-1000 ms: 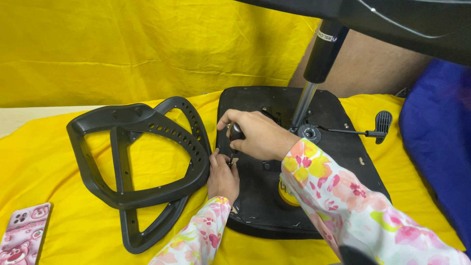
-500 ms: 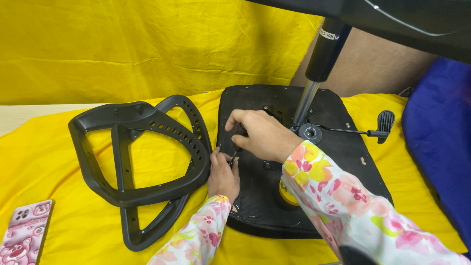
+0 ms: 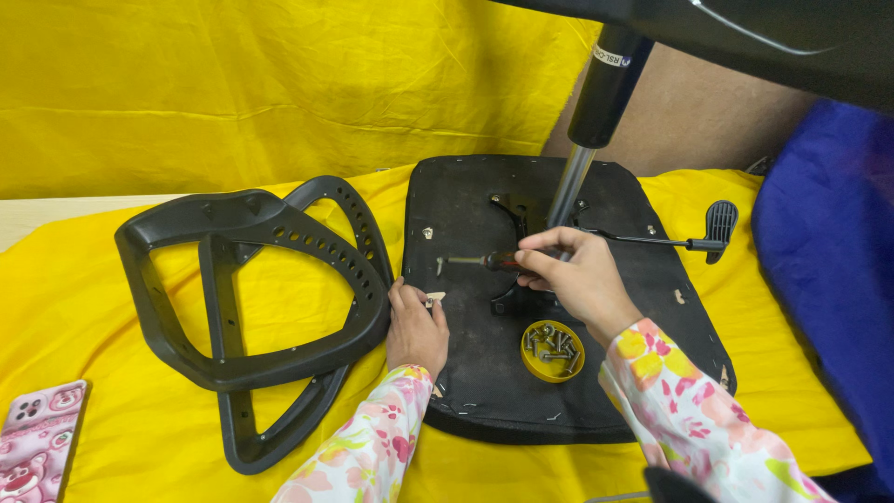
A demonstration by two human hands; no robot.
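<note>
A black chair seat base (image 3: 643,335) lies upside down on a yellow cloth, with a gas cylinder (image 3: 589,121) rising from its middle. My right hand (image 3: 575,279) grips a screwdriver (image 3: 477,261) that lies level over the seat, its tip pointing left toward a small bracket. My left hand (image 3: 416,328) rests on the seat's left edge, fingers curled around a small light piece (image 3: 434,298). A yellow cap (image 3: 552,350) holding several screws sits on the seat just below my right hand.
A black perforated chair back frame (image 3: 251,307) lies to the left, touching the seat edge. A lever with a black paddle (image 3: 721,222) sticks out to the right. A pink phone (image 3: 37,438) lies at the bottom left. Blue fabric (image 3: 829,270) is at the right.
My right hand has moved right, off the seat's left side, and the screwdriver now shows held level. The yellow cap of screws is uncovered. My left hand has stayed at the seat edge.
</note>
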